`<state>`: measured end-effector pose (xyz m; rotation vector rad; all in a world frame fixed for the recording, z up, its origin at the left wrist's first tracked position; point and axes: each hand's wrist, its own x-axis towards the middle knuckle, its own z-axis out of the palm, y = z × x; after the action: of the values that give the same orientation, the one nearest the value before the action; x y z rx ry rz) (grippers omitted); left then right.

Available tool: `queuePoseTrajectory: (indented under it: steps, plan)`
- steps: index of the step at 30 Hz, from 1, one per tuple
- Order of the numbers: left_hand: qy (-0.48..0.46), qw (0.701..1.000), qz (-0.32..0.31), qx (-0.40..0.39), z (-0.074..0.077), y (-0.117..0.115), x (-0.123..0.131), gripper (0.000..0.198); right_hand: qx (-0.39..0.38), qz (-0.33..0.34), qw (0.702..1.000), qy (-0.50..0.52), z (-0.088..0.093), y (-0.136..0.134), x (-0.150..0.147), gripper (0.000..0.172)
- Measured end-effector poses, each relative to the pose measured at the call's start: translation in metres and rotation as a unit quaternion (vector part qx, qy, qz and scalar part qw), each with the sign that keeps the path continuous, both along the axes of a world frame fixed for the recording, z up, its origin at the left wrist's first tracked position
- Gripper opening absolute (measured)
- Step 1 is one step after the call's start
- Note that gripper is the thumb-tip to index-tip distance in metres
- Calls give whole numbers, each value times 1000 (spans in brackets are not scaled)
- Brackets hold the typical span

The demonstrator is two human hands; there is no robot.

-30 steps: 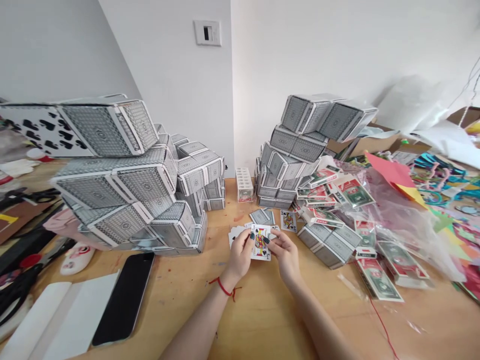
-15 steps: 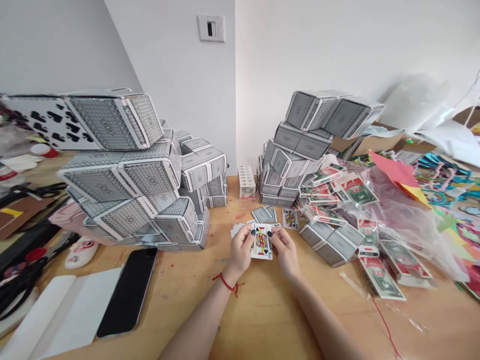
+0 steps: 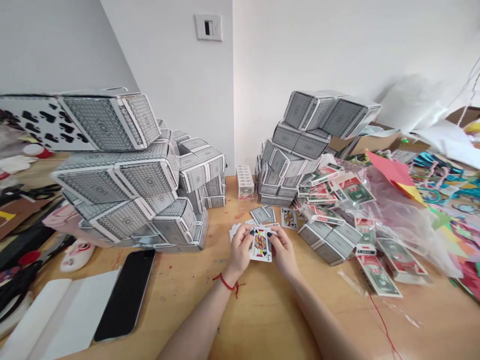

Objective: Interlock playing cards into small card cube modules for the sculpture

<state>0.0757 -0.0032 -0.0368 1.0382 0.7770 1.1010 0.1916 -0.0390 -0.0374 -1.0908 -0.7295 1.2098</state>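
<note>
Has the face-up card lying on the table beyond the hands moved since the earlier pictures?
No. The face-up card lies at the same spot beside the grey-backed cards, just in front of the right box stack; only the camera shifted slightly.

Both forearms are bare up to the bottom edge of the view; no sleeve is visible. The left hand (image 3: 240,251) has a thin red string bracelet (image 3: 224,282) around the wrist, with a small knot and short loose ends hanging to one side. The fingernails on both hands are painted a dark colour. The right hand (image 3: 284,250) wears nothing on its wrist.
</note>
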Motion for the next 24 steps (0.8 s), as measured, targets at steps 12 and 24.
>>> queuePoseTrajectory:
  steps: [12, 24]
  plan:
    - [38, 996, 63, 51, -1, 5, -7, 10, -15, 37, 993, 108, 8, -6, -10, 11]
    - [59, 996, -22, 63, 12, 0, -19, 17, -129, 285, 946, 89, 5, -13, -7, 38]
